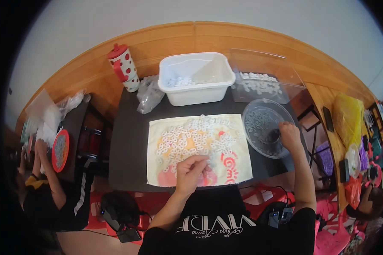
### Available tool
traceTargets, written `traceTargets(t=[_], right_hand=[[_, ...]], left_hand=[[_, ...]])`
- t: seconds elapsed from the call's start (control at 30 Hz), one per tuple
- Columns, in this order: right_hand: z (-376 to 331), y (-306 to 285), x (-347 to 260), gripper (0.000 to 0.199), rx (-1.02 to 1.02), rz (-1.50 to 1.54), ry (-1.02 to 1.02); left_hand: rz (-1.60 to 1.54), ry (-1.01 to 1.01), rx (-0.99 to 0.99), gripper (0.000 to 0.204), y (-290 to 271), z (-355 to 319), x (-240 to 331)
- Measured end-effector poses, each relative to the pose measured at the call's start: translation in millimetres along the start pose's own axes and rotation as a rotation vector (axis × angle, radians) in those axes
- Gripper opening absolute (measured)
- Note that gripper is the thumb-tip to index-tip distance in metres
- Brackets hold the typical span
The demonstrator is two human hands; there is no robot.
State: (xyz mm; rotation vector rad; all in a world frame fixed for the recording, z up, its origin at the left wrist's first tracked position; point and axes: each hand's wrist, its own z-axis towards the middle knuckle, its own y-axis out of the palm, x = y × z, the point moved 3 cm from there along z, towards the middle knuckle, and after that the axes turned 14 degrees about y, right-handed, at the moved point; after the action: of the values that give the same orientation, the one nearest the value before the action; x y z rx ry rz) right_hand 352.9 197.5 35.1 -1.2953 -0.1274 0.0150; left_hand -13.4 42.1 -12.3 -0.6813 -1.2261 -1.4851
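A pale cloth (242, 163) with red and orange print lies in front of me, covered with many small white oval pieces (183, 142) that have holes. Over its near part, my left hand (191, 173) is closed in a pinch, with what looks like one white piece at the fingertips. To the right stands a round clear tray (252, 143) with many tiny grey, metallic-looking bits (259, 121). My right hand (290, 137) reaches over its right side, fingers curled down beside a small dark round thing (274, 136). Whatever those fingers pinch is hidden.
Behind the cloth stand a white tub (195, 95) with white pieces inside, a clear box (259, 91) of more pieces, a plastic bag (150, 95) and a red-dotted tumbler (124, 68). At the left, another person's hand (40, 146) is near a red tray (55, 159).
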Motion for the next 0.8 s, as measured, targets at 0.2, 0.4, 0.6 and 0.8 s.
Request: traceTargets(t=[0.2,0.4,0.6,0.8], right_hand=[[-8.5,-31.3,-20.4,0.010,0.079,0.521,-0.006],[-62.4,-61.9,-148.8,0.010,-0.199,1.375,-0.094],[-102.7,-48.5,-220.7,0.013,-0.137,1.594,-0.071],[-107.0,-49.5,-233.3,0.019,0.109,1.520,-0.121]], left_hand=[[-0.116,-0.048,0.016,0.017,7.6,2.3,5.1],[-0.246,-0.145,0.048,0.014,7.0,2.9,12.2],[-0.366,-0.125,0.117,0.013,3.5,-0.3,10.9],[-0.439,-0.151,0.193,0.018,6.8,-3.7,17.8]])
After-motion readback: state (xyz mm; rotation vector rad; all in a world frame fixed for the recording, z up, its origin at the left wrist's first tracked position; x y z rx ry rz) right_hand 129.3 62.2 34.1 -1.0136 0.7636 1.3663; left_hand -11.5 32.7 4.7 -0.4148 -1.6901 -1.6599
